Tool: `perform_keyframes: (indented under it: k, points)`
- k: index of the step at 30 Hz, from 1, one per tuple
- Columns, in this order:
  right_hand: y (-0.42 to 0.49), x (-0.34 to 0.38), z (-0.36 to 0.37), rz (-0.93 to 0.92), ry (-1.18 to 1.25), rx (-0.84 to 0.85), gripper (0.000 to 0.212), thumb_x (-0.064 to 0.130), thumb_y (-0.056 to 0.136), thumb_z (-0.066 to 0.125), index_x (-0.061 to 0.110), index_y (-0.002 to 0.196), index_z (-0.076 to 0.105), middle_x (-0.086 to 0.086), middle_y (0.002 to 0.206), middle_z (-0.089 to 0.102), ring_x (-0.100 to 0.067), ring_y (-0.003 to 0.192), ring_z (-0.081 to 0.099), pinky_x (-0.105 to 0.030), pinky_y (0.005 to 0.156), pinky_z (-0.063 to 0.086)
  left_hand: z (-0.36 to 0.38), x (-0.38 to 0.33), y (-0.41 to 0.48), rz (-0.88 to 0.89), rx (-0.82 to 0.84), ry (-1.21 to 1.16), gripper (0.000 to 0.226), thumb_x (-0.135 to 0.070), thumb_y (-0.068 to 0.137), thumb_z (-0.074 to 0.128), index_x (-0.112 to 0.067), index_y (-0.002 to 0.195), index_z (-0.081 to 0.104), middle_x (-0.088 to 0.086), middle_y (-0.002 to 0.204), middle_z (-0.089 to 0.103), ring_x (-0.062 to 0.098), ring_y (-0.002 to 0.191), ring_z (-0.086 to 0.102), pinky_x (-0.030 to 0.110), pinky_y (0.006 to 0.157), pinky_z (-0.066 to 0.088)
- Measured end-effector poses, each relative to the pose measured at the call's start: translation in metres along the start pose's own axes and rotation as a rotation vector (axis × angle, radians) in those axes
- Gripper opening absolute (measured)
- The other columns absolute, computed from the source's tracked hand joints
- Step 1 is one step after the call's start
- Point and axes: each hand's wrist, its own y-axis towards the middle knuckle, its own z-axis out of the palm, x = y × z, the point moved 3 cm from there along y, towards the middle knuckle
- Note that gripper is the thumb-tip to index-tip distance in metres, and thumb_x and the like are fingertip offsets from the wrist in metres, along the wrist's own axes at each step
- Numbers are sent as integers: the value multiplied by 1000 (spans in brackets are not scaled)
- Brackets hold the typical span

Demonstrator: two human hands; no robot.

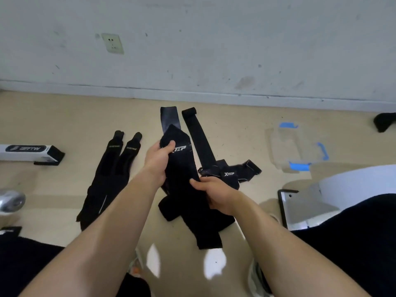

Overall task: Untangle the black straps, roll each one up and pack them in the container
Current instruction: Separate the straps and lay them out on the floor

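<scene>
Both hands (158, 159) gripping a wide black strap (182, 181) (white logo), clear container (297, 146) right

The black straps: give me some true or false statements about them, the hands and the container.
1. Both the left hand and the right hand grip one black strap. True.
2. The container lies left of the hands. False: the clear container lies on the floor to their right.
3. A pair of straps lies on the floor left of the hands. True.
4. A rolled strap sits inside the container. False: no strap shows in it.
</scene>
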Motion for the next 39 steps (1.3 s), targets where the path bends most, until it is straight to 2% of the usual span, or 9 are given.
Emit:
perform_keyframes:
  k: [3,8,13,16,20,27,31,35,39]
  points:
    - [19,-10,-25,-8,-128,-183,24,35,101,60,16,111,70,-2,106,74,-19,98,70,-33,90,57,-1,29,19,-69,-2,5,17,-15,104,57,-16,115,71,14,114,76,35,110,71,53,97,56]
    - [56,-33,-97,44,-162,-499,19,9,100,47,16,86,58,-7,87,61,-18,64,49,-26,56,35,5,76,53,-170,-2,78,11,-17,104,59,-19,107,69,14,110,76,35,103,73,51,92,59]
    - [104,-59,-165,158,-263,-710,20,2,87,48,15,77,60,-8,84,58,-26,75,49,-35,67,41,7,115,93,-255,-8,91,16,-17,102,62,-14,114,71,15,107,76,34,97,73,48,84,61]
    - [133,-69,-187,170,-307,-767,26,9,90,57,12,113,68,-8,110,67,-29,103,61,-37,92,48,4,136,113,-297,-14,92,12,-15,102,61,-19,104,73,14,107,76,35,100,72,51,90,60]
    - [165,-77,-198,210,-414,-792,54,32,93,67,9,140,52,-12,137,57,-32,125,56,-39,107,44,-1,159,132,-355,-22,106,13,-17,102,62,-19,108,73,14,111,75,36,105,72,54,93,59]
    - [192,-83,-203,206,-405,-855,76,47,84,77,6,140,46,-15,139,51,-35,129,52,-42,108,43,-3,174,145,-391,-17,107,17,-18,103,60,-17,116,71,14,113,74,34,106,71,51,91,60]
    - [192,-79,-201,163,-307,-821,60,40,80,83,9,126,59,-7,118,68,-28,112,65,-40,100,51,-3,172,142,-386,-12,124,18,-19,102,60,-18,117,71,15,115,74,35,107,71,55,95,58]
    - [178,-61,-192,68,-131,-668,17,14,88,76,13,103,68,-11,104,74,-26,93,71,-38,86,59,-4,157,130,-360,-26,144,16,-18,102,61,-18,113,73,15,112,75,37,107,71,57,96,57]
    - [153,-32,-181,40,-14,-552,21,11,92,71,4,111,66,-17,103,75,-31,94,74,-42,85,61,0,127,113,-309,-1,182,14,-16,101,62,-15,109,73,17,110,76,38,104,72,55,95,58]
